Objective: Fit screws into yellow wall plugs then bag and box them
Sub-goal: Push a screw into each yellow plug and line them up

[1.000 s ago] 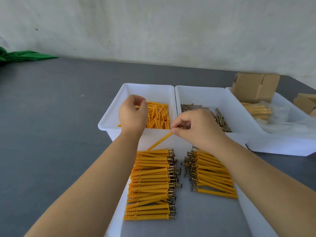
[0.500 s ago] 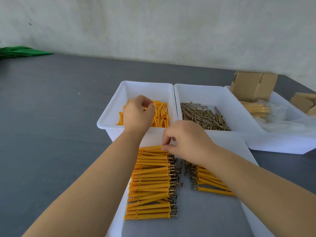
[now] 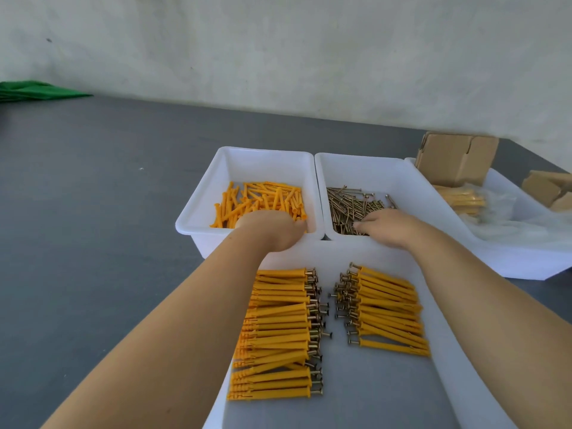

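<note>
Loose yellow wall plugs (image 3: 263, 202) lie heaped in the left white bin (image 3: 201, 212); loose screws (image 3: 349, 205) lie heaped in the bin just to its right (image 3: 402, 181). The left hand (image 3: 272, 230) reaches over the near rim of the plug bin, knuckles up, fingers curled down into the near edge of the heap; whether it holds a plug cannot be told, as the fingertips are hidden. The right hand (image 3: 390, 227) rests in the screw bin, its fingertips (image 3: 359, 226) touching the near screws; a pinch cannot be confirmed. Below both hands, a shallow white tray (image 3: 458, 351) holds two rows of assembled plugs with screws: a left row (image 3: 278, 332) and a right row (image 3: 387, 311), screw heads facing the gap between them. Farther right, a third bin (image 3: 526, 255) holds a cardboard box (image 3: 455, 159) and bagged plugs (image 3: 464, 201). All sit on a grey table (image 3: 93, 212).
</note>
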A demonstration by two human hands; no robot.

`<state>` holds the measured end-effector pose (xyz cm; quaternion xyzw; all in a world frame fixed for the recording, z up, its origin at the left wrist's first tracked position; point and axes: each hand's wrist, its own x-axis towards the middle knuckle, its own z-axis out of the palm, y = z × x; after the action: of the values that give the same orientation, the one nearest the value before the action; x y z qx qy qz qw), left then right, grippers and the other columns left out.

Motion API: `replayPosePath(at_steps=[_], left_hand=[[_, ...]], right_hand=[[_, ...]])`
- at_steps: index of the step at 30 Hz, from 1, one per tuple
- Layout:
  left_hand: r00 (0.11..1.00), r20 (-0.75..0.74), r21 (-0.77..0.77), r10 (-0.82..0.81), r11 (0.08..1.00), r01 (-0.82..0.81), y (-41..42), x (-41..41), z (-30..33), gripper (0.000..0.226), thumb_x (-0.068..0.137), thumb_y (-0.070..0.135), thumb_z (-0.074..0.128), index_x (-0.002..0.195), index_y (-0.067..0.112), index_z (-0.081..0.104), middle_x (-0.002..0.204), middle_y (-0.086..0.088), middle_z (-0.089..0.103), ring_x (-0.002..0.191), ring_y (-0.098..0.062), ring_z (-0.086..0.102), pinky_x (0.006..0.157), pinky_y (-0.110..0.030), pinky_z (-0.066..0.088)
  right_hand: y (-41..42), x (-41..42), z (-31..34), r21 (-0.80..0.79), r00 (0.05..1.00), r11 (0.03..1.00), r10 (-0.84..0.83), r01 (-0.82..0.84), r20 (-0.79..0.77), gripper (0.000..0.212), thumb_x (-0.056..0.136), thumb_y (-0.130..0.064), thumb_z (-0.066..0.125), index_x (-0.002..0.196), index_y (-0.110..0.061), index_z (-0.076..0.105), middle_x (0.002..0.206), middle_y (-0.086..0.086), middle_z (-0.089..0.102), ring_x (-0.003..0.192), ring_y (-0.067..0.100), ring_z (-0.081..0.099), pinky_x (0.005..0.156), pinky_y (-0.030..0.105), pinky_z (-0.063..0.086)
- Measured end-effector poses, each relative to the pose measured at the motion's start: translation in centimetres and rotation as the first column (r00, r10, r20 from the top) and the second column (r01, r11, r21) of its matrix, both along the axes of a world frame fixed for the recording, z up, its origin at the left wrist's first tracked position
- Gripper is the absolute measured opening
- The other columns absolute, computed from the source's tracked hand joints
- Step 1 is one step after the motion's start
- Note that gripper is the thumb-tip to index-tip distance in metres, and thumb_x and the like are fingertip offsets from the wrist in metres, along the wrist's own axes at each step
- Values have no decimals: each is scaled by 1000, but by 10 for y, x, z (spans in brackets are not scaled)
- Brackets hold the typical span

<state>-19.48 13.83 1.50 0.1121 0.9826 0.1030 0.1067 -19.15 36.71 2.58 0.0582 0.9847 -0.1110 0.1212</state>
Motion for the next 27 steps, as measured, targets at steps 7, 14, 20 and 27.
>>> replayPosePath(at_steps=[7,14,20,27], left_hand=[[998,-11,-11,-58,998,58,-2,-1,-2,54,102,47,20,95,13,62,94,-2,58,93,-22,54,81,-36,36],[999,-46,61,0,998,3,-1,3,-2,50,99,48,28,71,17,55,77,-1,54,79,-22,54,65,-33,38],[928,-111,-34,356,932,-361,3,5,7,40,92,45,37,122,28,57,150,-18,32,138,-46,25,110,-61,24],[944,-117,31,307,952,-306,3,6,8,39,95,37,38,68,13,52,68,-2,54,65,-20,54,60,-29,43]], right_hand=[[-6,-4,5,41,972,987,142,-152,186,49,105,-45,36,141,-17,53,153,6,43,140,25,38,112,37,28],[-1,0,4,-106,979,989,120,-103,165,36,102,-47,42,84,-25,63,108,2,61,97,18,54,90,33,39],[5,5,0,-234,997,972,-24,6,-76,36,89,-34,67,62,-11,62,62,2,52,61,19,51,59,31,39],[12,16,-3,-382,895,924,-175,6,-410,25,75,-24,84,68,-30,61,75,-12,62,76,10,59,59,24,39]])
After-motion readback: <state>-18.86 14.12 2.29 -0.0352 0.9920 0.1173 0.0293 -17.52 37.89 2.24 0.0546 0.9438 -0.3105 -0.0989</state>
